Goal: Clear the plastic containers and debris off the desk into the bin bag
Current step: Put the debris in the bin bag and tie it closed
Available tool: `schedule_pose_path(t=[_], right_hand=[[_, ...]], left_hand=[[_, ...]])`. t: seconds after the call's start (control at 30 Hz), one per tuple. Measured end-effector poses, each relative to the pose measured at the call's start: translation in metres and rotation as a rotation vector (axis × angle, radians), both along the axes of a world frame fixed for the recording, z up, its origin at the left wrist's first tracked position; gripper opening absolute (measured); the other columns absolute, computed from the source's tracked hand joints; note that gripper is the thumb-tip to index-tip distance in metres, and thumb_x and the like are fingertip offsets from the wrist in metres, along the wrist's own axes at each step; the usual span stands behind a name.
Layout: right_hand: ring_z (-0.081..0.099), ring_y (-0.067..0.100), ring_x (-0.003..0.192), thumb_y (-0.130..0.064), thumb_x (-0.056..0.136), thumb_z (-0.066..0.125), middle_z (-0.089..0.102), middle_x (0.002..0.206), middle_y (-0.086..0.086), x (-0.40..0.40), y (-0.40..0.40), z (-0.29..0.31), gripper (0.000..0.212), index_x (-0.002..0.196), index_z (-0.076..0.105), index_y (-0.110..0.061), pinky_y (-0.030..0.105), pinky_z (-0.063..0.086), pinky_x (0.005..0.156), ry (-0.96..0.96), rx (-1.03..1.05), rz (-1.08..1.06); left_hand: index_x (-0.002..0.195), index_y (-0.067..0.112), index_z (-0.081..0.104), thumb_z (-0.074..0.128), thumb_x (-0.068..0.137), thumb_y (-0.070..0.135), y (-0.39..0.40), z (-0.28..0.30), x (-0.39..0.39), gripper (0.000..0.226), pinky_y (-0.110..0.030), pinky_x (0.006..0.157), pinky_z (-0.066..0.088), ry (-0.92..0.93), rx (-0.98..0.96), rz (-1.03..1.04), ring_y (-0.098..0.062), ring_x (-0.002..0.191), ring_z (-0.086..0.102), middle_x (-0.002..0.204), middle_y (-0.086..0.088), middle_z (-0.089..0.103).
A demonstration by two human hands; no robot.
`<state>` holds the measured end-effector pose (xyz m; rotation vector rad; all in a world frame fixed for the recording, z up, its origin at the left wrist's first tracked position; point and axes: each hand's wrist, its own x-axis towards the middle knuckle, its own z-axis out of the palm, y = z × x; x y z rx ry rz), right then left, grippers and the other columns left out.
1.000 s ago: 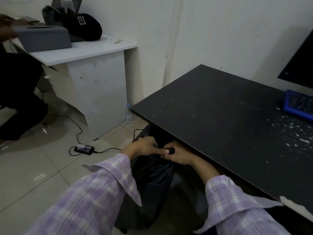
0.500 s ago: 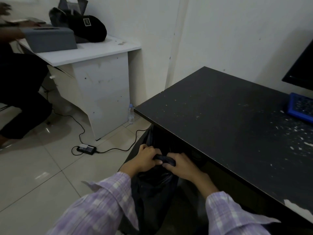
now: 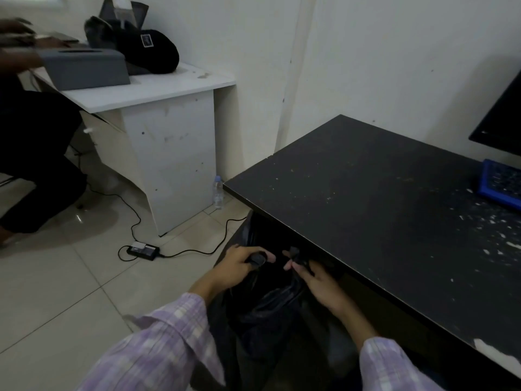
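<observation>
Beside the black desk [image 3: 380, 207], the bin bag [image 3: 262, 311] hangs below its front edge. Left hand [image 3: 239, 266] grips one bunched corner of the rim; right hand [image 3: 313, 275] pinches another, hands slightly apart.

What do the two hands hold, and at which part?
The left hand and the right hand each grip a gathered top edge of the black bin bag.
</observation>
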<state>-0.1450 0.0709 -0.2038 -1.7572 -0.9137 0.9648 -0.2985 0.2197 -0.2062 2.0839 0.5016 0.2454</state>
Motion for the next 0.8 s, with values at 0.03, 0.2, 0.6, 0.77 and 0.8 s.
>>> schedule_pose_path(t=[0.03, 0.2, 0.6, 0.77, 0.8], right_hand=[[0.059, -0.011, 0.093, -0.018, 0.099, 0.047, 0.065, 0.101, -0.014, -0.005, 0.002, -0.004, 0.02, 0.104, 0.066, -0.018, 0.008, 0.043, 0.087, 0.039, 0.025, -0.04], [0.054, 0.006, 0.076, -0.028, 0.097, 0.048, 0.057, 0.072, -0.012, -0.026, 0.012, -0.003, 0.015, 0.1, 0.062, -0.023, 0.023, 0.041, 0.078, 0.14, 0.098, -0.096], [0.06, 0.015, 0.116, -0.008, 0.096, 0.049, 0.064, 0.12, 0.005, -0.028, 0.012, 0.007, 0.029, 0.122, 0.062, -0.01, 0.018, 0.049, 0.09, 0.244, 0.191, -0.024], [0.062, 0.02, 0.112, -0.035, 0.093, 0.054, 0.066, 0.114, 0.004, -0.029, 0.025, 0.016, 0.037, 0.127, 0.057, -0.019, 0.031, 0.05, 0.095, 0.332, 0.094, -0.14], [0.062, 0.019, 0.112, -0.038, 0.091, 0.057, 0.066, 0.117, 0.005, -0.03, 0.028, 0.018, 0.041, 0.127, 0.057, -0.019, 0.032, 0.049, 0.097, 0.32, 0.066, -0.118]], left_hand=[[0.105, 0.022, 0.065, 0.046, 0.096, 0.01, -0.006, 0.0, 0.001, 0.025, -0.028, 0.103, 0.038, -0.088, -0.174, 0.025, -0.006, 0.106, 0.062, 0.1, 0.008, 0.072], [0.087, 0.013, 0.051, 0.047, 0.097, 0.014, -0.023, 0.013, 0.015, 0.011, -0.022, 0.057, 0.038, -0.281, -0.531, 0.278, -0.005, 0.049, 0.045, 0.058, 0.003, 0.046], [0.13, 0.045, 0.016, 0.031, 0.073, 0.085, -0.033, 0.007, 0.033, 0.072, -0.044, 0.113, 0.03, -0.029, -0.385, 0.316, -0.024, 0.13, 0.044, 0.134, -0.003, 0.051], [0.15, 0.026, 0.006, 0.009, 0.093, 0.059, -0.036, 0.013, 0.025, 0.065, -0.045, 0.119, 0.013, 0.009, -0.197, 0.248, -0.022, 0.143, 0.025, 0.154, -0.004, 0.03], [0.15, 0.026, 0.005, 0.008, 0.093, 0.059, -0.036, 0.013, 0.024, 0.066, -0.044, 0.12, 0.011, 0.004, -0.182, 0.236, -0.021, 0.145, 0.019, 0.157, -0.002, 0.022]])
